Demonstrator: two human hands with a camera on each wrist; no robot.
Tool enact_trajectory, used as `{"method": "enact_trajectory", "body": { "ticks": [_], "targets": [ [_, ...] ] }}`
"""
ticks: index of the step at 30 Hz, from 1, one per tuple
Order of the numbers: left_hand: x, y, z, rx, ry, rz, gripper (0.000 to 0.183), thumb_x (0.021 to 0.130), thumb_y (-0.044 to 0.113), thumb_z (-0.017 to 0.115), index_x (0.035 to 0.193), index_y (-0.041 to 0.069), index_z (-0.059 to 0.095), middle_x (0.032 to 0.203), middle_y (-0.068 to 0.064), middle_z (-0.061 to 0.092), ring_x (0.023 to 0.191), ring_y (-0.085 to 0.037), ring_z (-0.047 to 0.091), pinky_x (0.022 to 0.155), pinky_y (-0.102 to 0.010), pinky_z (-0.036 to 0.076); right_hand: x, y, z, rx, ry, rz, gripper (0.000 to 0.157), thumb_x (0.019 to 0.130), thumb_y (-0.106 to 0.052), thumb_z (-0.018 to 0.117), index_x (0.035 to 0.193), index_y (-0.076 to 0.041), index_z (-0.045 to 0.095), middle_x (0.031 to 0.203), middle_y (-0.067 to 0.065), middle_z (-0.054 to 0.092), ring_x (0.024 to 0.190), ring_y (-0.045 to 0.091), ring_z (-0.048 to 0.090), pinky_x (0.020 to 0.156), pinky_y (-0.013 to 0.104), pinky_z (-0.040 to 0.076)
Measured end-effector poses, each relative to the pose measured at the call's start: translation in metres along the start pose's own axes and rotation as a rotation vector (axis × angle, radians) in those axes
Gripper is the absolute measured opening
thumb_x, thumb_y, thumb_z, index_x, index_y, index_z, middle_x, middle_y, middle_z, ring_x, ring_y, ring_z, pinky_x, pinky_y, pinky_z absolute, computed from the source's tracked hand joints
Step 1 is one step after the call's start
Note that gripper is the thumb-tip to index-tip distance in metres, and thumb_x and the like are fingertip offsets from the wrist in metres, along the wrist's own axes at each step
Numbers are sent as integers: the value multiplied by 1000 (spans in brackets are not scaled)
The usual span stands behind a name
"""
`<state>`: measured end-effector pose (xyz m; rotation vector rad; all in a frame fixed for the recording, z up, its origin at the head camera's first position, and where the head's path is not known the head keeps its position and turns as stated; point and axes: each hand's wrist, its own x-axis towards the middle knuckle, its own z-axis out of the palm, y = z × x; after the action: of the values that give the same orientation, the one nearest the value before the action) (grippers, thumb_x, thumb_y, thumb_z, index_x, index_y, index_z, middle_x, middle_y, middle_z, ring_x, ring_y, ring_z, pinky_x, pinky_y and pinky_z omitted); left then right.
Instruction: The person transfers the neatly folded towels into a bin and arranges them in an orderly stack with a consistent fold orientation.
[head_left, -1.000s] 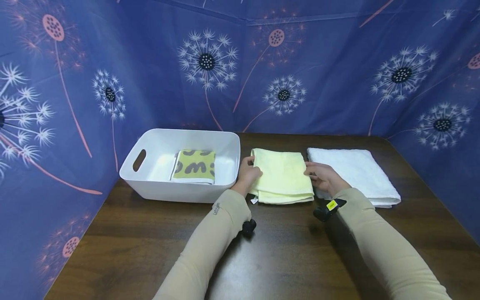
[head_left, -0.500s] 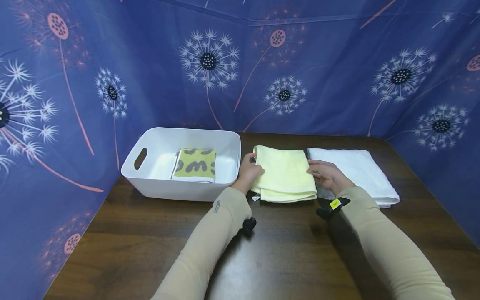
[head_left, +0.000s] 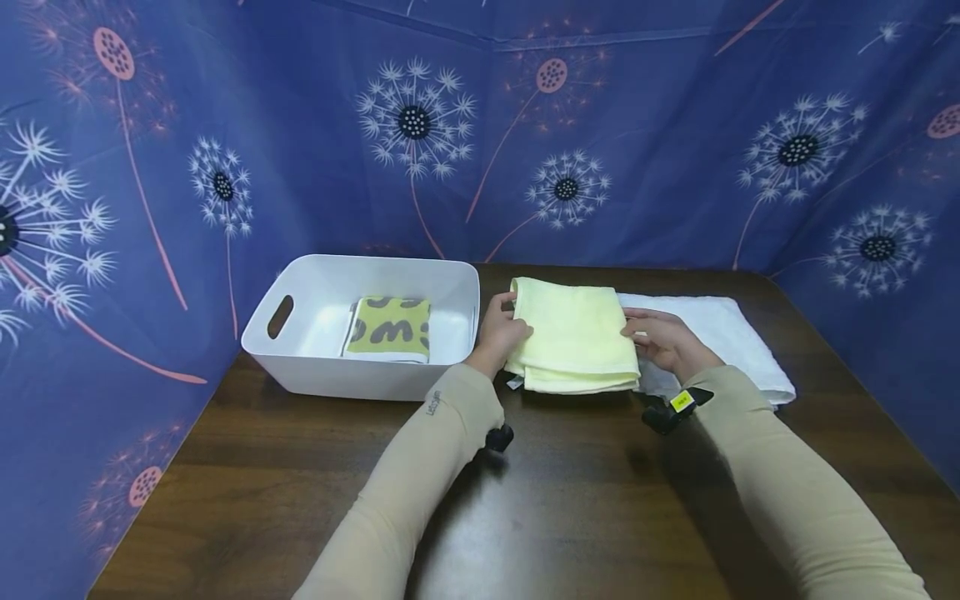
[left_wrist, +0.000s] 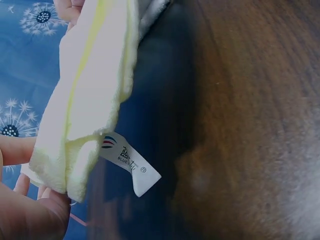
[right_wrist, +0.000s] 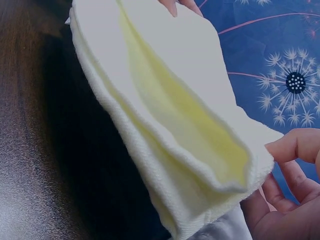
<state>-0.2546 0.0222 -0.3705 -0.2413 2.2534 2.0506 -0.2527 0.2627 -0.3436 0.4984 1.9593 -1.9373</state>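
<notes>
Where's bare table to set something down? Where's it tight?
Free: table between left sleeve and right sleeve, in front of the yellow towel; also left of the left sleeve, in front of the white bin. Crowded: the back row, where bin, left hand, yellow towel, right hand and white towel sit close side by side.

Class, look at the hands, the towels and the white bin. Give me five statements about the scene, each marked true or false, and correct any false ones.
1. The left hand and right hand both hold the yellow towel. True.
2. The yellow towel is spread out in a single layer. False: it is folded in layers.
3. The patterned cloth lies inside the white bin. True.
4. A printed tag hangs from the yellow towel. True.
5. The white towel is in the bin. False: it lies on the table.
</notes>
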Motion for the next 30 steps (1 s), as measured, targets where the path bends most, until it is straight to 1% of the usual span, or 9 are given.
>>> {"method": "enact_trajectory", "body": {
  "ticks": [3, 7, 9, 11, 14, 17, 19, 26, 30],
  "targets": [
    [0, 5, 0, -1, -12, 0, 65, 77, -10, 56, 135, 18, 43, 116, -13, 55, 87, -25, 58, 58, -30, 47, -2, -4, -1, 17, 5, 4, 75, 81, 6, 58, 147, -8, 25, 146, 12, 28, 82, 9, 57, 71, 22, 51],
    [0, 12, -1, -14, -28, 18, 66, 77, -11, 56, 135, 17, 42, 116, -14, 54, 85, -25, 58, 58, -30, 47, -5, -9, -3, 59, -9, -6, 70, 82, 8, 55, 145, -8, 31, 127, 8, 42, 77, 8, 58, 70, 23, 51],
    [1, 15, -1, -16, -30, 24, 67, 77, -11, 56, 136, 18, 41, 116, -15, 54, 85, -25, 58, 58, -30, 48, -5, -10, -4, 75, -20, -12, 64, 82, 9, 54, 141, -9, 37, 117, 4, 45, 76, 8, 59, 71, 23, 51],
    [1, 18, -2, -12, -28, 24, 66, 78, -11, 57, 135, 18, 42, 115, -15, 54, 85, -25, 57, 58, -29, 47, -7, -12, -4, 85, -26, -17, 59, 82, 9, 54, 137, -9, 41, 112, 2, 46, 76, 8, 59, 71, 23, 52],
    [2, 22, -3, -11, -28, 21, 66, 78, -11, 59, 135, 17, 43, 115, -15, 54, 84, -24, 57, 58, -28, 47, -8, -15, -5, 90, -28, -16, 57, 83, 9, 53, 136, -9, 40, 117, 4, 44, 74, 7, 60, 70, 23, 52],
    [2, 26, -4, -14, -33, 18, 67, 77, -12, 60, 134, 17, 44, 116, -16, 55, 82, -24, 57, 57, -27, 46, -10, -19, -5, 91, -34, -18, 65, 85, 9, 52, 144, -9, 31, 129, 7, 38, 75, 7, 58, 70, 22, 51],
    [2, 28, -5, -13, -36, 20, 67, 76, -13, 61, 134, 17, 44, 117, -17, 54, 82, -24, 57, 57, -26, 46, -11, -21, -5, 90, -34, -20, 69, 85, 8, 52, 147, -8, 27, 133, 7, 35, 76, 8, 58, 71, 22, 51],
    [0, 35, -8, -23, -54, 26, 69, 75, -14, 62, 134, 16, 43, 118, -18, 55, 90, -26, 58, 64, -31, 50, -16, -25, -4, 100, -43, -44, 67, 84, 9, 52, 144, -6, 28, 120, 3, 41, 77, 8, 59, 72, 23, 51],
    [0, 36, -9, -42, -71, 18, 69, 74, -15, 62, 134, 15, 44, 118, -18, 56, 92, -28, 58, 69, -35, 52, -17, -26, -3, 98, -35, -45, 68, 84, 9, 53, 145, -6, 28, 129, 6, 38, 80, 9, 59, 73, 22, 51]
  ]
}}
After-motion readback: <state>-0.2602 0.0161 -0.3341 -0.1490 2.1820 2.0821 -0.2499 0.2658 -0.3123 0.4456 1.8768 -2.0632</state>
